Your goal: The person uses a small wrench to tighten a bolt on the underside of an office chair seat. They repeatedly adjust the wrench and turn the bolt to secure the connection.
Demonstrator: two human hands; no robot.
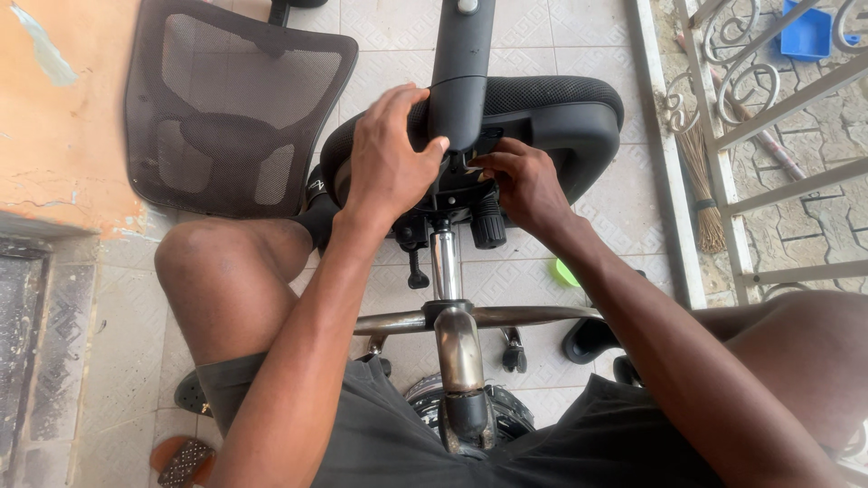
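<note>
The armrest [461, 68] is smooth matt black plastic. The seat [561, 113] has black mesh cloth over a smooth plastic shell. The column [444, 262] is glossy chromed metal; the base arms [470, 318] below it, toward 6 o'clock, look like duller, worn metal. At 10 o'clock the backrest [226, 108] is see-through mesh in a plastic frame. The floor [380, 27] is patterned pale tile. At 2 o'clock the gate [768, 108] is painted metal.

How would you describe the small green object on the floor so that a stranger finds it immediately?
Start at the chrome column of the overturned office chair. Look right, past the right hand's forearm, to the tiled floor: the green disc peeks out there, the only bright green thing.
</note>
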